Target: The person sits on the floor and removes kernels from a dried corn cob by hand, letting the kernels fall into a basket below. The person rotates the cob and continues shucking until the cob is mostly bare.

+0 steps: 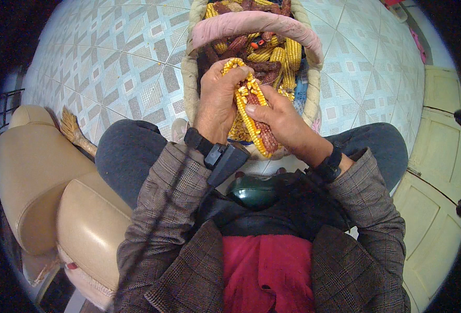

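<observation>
Both of my hands hold one partly shelled ear of dried corn above the near end of a basket. My left hand grips its far end, thumb bent over the kernels. Along its right side, my right hand wraps the ear with the thumb laid across it. Rows of yellow kernels remain on the left side and far end, while the red cob lies bare along the middle and near end. Beneath my hands, loose kernels lie in the basket. Whole yellow ears and bare red cobs fill its far part.
A pink cloth-wrapped handle arches over the basket. A small orange and black object lies among the ears. Tan padded seats and a straw brush are on my left. Pale yellow cabinet doors stand on my right.
</observation>
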`<state>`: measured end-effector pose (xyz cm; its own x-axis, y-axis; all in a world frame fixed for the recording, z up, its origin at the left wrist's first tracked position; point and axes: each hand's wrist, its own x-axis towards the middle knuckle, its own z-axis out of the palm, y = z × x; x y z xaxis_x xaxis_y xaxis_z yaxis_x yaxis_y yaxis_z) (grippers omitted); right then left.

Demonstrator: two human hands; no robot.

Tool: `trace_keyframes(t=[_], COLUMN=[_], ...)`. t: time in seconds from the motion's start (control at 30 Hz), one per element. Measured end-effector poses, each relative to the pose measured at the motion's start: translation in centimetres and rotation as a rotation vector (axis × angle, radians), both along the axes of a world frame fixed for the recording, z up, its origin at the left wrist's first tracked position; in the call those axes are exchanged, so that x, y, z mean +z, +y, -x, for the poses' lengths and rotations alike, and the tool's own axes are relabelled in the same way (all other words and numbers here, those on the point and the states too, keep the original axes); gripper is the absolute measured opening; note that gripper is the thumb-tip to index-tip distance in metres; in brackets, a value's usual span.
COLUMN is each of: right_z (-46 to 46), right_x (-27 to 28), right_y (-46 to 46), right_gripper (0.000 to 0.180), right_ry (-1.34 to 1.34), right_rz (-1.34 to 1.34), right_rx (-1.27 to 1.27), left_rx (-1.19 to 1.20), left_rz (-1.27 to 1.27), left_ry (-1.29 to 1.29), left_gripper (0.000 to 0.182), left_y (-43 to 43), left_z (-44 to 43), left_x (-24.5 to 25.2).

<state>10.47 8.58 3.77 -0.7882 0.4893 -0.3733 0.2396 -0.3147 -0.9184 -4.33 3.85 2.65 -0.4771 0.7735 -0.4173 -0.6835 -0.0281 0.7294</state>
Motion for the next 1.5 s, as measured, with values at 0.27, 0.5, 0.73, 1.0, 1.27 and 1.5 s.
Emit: trace_keyframes(t=[0.27, 0.5, 0.73, 1.0, 1.27, 1.5], right_z=[0.0, -0.2, 0.1, 0.4, 0.1, -0.1], right_x=[0.6, 0.5, 0.1, 0.7, 1.3, 0.7], right_y=[-0.7, -1.0, -0.3, -2.0, -2.9, -2.9], right_gripper=[0.055, 0.047, 0.047, 0.048, 0.063, 0.062], right_ry=[-0.038, -0.016, -0.073, -0.029, -0.125, -0.193], right_rz=[-0.240, -0.013, -0.160, -0.279, -0.437, -0.614], right_rx=[0.046, -0.020, -0.045, -0.030, -0.001, 0.022], left_rx=[-0.011, 0.003, -0.006, 0.004, 0.013, 0.051], left_rz=[-0.001, 0.024, 0.015, 0.207, 0.107, 0.109], left_ry=[-0.079, 0.129, 0.228, 0.521, 0.330, 0.121], left_gripper=[0.017, 0.022, 0.025, 0.027, 0.023, 0.030], left_y=[-0.2, -0.3, -0.1, 0.0, -0.1, -0.2], left_z=[0.9, -0.1, -0.4, -0.2, -0.3, -0.8], left_x=[-0.4, -0.8, -0.6, -1.9, -1.9, -0.6])
